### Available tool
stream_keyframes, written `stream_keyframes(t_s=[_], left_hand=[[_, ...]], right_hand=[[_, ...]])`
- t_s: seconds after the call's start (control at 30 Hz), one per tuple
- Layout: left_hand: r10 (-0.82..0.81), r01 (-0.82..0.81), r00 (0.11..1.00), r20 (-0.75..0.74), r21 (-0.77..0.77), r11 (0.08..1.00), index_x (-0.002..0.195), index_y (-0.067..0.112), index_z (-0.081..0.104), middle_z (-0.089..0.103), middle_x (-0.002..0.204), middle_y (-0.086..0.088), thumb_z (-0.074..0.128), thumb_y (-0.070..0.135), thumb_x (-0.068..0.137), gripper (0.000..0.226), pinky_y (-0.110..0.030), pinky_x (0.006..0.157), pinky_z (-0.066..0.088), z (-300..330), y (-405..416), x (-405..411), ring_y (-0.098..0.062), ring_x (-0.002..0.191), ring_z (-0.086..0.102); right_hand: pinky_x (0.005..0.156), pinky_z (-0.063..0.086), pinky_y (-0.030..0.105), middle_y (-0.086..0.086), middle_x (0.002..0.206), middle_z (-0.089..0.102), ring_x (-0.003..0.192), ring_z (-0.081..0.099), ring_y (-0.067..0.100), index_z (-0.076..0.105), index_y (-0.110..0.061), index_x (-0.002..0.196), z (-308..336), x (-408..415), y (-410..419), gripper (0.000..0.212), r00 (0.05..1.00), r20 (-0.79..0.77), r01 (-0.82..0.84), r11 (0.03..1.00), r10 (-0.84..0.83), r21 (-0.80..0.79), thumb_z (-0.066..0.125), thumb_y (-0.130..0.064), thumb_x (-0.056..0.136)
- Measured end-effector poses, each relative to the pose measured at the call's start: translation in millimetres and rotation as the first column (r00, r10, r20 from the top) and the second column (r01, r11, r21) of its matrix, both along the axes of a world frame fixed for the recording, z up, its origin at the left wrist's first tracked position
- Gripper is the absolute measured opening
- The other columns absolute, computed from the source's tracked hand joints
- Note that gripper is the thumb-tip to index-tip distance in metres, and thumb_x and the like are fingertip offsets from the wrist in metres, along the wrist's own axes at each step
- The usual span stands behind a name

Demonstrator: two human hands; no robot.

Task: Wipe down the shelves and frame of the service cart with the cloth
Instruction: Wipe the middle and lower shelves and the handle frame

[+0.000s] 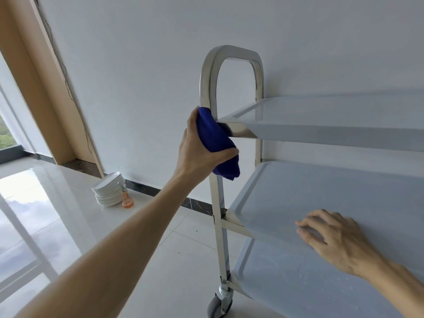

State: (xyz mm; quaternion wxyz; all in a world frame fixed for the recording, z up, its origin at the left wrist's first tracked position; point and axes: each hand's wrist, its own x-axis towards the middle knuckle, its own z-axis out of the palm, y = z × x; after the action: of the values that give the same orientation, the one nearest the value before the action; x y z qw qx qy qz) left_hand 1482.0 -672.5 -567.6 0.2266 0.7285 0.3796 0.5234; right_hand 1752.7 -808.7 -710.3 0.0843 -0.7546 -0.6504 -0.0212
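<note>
One cloth (215,143), three shelves (344,203), perhaps fifteen plates (109,189).

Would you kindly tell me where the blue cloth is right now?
In the head view, left of centre, the bunched blue cloth is gripped in the left hand and pressed against the steel cart upright, beside the top shelf's corner.

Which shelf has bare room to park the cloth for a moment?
Top shelf shows bare from the frame upright rightward. Middle shelf is bare behind the right hand resting on its front edge. Crowded only at the upright, where left hand grips the blue cloth.
</note>
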Motion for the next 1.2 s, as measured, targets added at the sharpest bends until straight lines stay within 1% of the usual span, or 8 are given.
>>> stream_keyframes(t_s=[0.27,0.33,0.43,0.57,0.67,0.77,0.97,1.2], left_hand=[[0.053,-0.010,0.955,0.291,-0.147,0.989,0.117,0.042,0.046,0.066,0.085,0.022,0.072,0.029,0.068,0.057,-0.034,0.057,0.061,-31,18,21,-0.001,0.075,0.066],[0.055,-0.016,0.957,0.285,-0.136,0.991,0.115,0.041,0.046,0.068,0.086,0.021,0.073,0.029,0.069,0.055,-0.022,0.049,0.055,-49,15,21,-0.002,0.074,0.067],[0.035,0.036,0.965,0.260,-0.264,0.964,0.113,0.036,0.049,0.071,0.089,0.012,0.075,0.027,0.070,0.051,-0.041,0.047,0.059,-86,9,15,-0.020,0.076,0.073],[-0.021,0.115,0.964,0.264,-0.348,0.930,0.108,0.028,0.053,0.072,0.099,0.011,0.075,0.018,0.070,0.045,-0.054,0.068,0.061,-101,8,11,-0.029,0.089,0.072],[-0.075,0.157,0.961,0.266,-0.302,0.940,0.102,0.028,0.055,0.074,0.097,0.010,0.079,0.014,0.070,0.042,-0.041,0.063,0.061,-81,14,8,-0.019,0.082,0.072],[-0.193,0.277,0.931,0.310,-0.255,0.926,0.111,0.020,0.055,0.075,0.099,-0.003,0.081,0.011,0.071,0.048,-0.029,0.048,0.052,-50,22,0,-0.032,0.083,0.072],[-0.458,0.551,0.807,0.373,-0.192,0.812,0.126,-0.002,0.046,0.066,0.096,-0.025,0.071,0.007,0.075,0.057,-0.049,0.078,0.055,-3,52,-12,-0.042,0.090,0.066],[-0.353,0.409,0.907,0.228,-0.284,0.867,0.118,0.001,0.054,0.067,0.102,-0.027,0.069,0.019,0.082,0.043,-0.031,0.042,0.046,-63,46,-9,-0.042,0.066,0.067]], right_hand=[[0.116,0.017,0.039,-0.031,0.156,0.025,0.148,0.015,-0.002,0.042,-0.046,0.135,-12,1,4,0.039,0.995,-0.093,-0.027,0.999,0.025,-0.025,0.026,-0.056,0.101],[0.116,0.017,0.039,-0.032,0.155,0.025,0.148,0.016,-0.003,0.042,-0.047,0.134,-11,-1,5,0.038,0.996,-0.087,-0.023,0.999,0.021,-0.023,0.026,-0.057,0.101],[0.118,0.015,0.039,-0.033,0.155,0.024,0.148,0.015,-0.004,0.042,-0.048,0.134,-10,-1,4,0.038,0.997,-0.083,-0.007,1.000,0.006,-0.020,0.026,-0.058,0.101],[0.119,0.014,0.039,-0.033,0.157,0.021,0.149,0.012,-0.004,0.041,-0.048,0.136,-9,-2,2,0.041,0.997,-0.076,-0.005,1.000,0.003,-0.030,0.024,-0.059,0.101],[0.119,0.014,0.039,-0.032,0.157,0.021,0.149,0.013,-0.004,0.041,-0.048,0.137,-9,-3,1,0.040,0.997,-0.071,-0.003,1.000,0.001,-0.029,0.025,-0.058,0.102],[0.118,0.014,0.039,-0.033,0.157,0.020,0.149,0.013,-0.004,0.039,-0.050,0.137,-11,-4,2,0.040,0.998,-0.070,-0.006,1.000,0.004,-0.031,0.025,-0.058,0.101],[0.116,0.017,0.039,-0.030,0.156,0.026,0.148,0.017,-0.002,0.043,-0.045,0.134,-9,-6,3,0.038,0.999,-0.041,-0.008,1.000,0.008,-0.014,0.027,-0.056,0.101],[0.116,0.019,0.041,-0.027,0.156,0.031,0.148,0.023,0.001,0.048,-0.042,0.135,-15,-5,5,0.041,0.999,-0.047,-0.005,1.000,0.005,0.011,0.030,-0.054,0.100]])
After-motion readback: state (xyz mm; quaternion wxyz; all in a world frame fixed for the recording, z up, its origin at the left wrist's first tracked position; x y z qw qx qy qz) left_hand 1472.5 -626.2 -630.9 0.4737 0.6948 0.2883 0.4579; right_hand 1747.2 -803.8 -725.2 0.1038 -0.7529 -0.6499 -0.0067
